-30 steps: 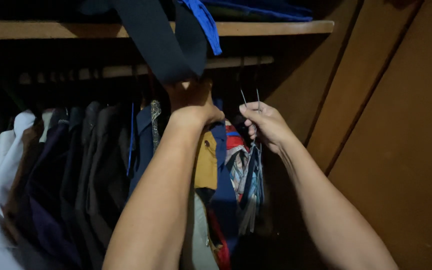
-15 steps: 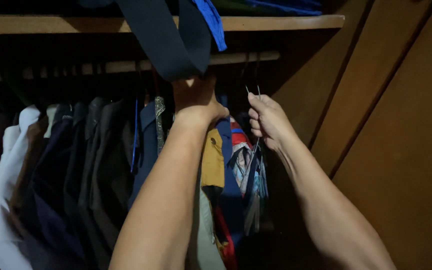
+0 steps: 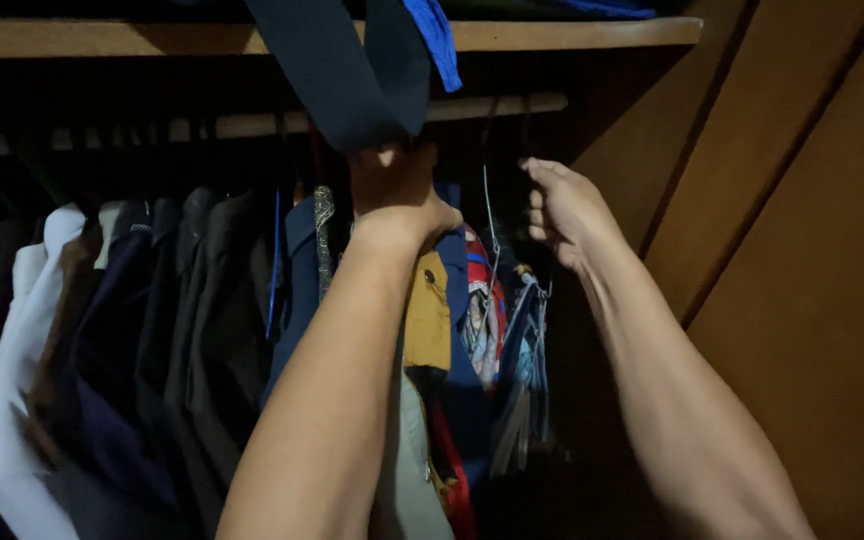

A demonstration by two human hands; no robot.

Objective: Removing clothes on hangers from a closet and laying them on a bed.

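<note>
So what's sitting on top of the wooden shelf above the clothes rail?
On the wooden shelf lie a dark blue cloth and a bright blue cloth, both drooping over its front edge. The frame cuts off whatever lies further back.

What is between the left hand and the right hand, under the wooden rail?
In the head view, a thin wire hanger hook stands between the left hand and the right hand, with a multicoloured patterned cloth hanging below.

A thin wire hanger (image 3: pixel 489 215) hangs upright, draped with multicoloured patterned cloth (image 3: pixel 512 340).
</note>
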